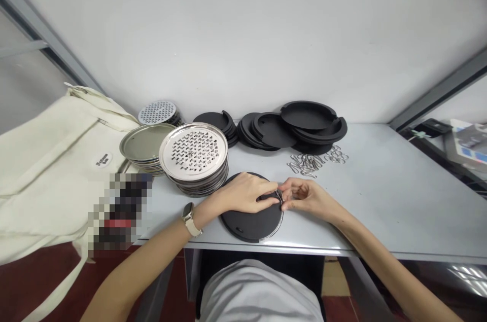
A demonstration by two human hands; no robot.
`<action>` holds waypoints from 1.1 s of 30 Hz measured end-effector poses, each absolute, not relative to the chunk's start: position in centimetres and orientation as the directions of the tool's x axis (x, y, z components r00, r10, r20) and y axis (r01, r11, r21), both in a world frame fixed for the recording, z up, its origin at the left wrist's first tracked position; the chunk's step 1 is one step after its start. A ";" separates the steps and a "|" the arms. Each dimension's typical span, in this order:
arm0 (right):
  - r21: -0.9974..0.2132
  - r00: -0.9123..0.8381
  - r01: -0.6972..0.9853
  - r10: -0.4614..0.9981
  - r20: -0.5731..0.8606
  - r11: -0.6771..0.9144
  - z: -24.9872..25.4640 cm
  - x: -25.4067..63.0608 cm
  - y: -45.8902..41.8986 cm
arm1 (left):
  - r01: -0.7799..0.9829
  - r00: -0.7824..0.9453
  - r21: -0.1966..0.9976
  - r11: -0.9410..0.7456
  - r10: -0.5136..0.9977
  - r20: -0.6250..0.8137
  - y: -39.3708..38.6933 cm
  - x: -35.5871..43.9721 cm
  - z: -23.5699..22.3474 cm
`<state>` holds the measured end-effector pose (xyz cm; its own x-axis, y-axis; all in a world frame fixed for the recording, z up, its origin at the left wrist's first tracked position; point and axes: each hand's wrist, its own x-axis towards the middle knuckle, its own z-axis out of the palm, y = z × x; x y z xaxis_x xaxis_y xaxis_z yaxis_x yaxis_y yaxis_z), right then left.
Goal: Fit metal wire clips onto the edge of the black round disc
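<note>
A round black disc with a shiny metal rim along its right side lies flat near the table's front edge. My left hand rests over its upper part, thumb and index finger closed at a small metal wire clip on the disc's right edge. From the other side, my right hand pinches the same clip, its other fingers curled in. The fingertips partly cover the clip, so how it joins the disc is unclear. Similar loose wire clips and metal rings lie in a pile beyond my right hand.
Left of the disc rises a stack of round metal grater plates, beside a stack of round plates. Black discs and black rimmed trays are heaped along the wall. A cream cloth bag covers the left end.
</note>
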<state>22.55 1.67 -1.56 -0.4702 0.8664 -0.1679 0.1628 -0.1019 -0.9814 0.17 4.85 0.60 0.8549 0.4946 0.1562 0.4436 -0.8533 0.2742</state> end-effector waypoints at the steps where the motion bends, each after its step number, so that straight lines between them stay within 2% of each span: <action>1: -0.981 -0.472 0.165 0.866 -0.168 -0.101 -1.6 22.6 1.7 | 0.440 0.859 0.271 -0.856 0.490 0.152 4.9 0.2 0.6; 11: -0.981 -0.477 0.176 0.864 -0.159 -0.084 -1.7 22.6 1.8 | 0.434 0.862 0.255 -0.864 0.481 0.164 4.9 0.2 0.6; 22: -0.982 -0.558 0.156 0.811 -0.177 -0.107 -1.6 22.8 2.4 | 0.423 0.860 0.267 -0.866 0.476 0.183 4.9 0.1 0.5; 30: -0.985 -0.519 0.168 0.845 -0.129 -0.047 -1.3 22.5 1.4 | 0.417 0.840 0.334 -0.846 0.499 0.216 5.5 -0.1 0.2; 33: -0.985 -0.540 0.169 0.835 -0.106 -0.016 -1.3 22.5 1.2 | 0.419 0.810 0.359 -0.834 0.522 0.268 4.9 -0.5 1.4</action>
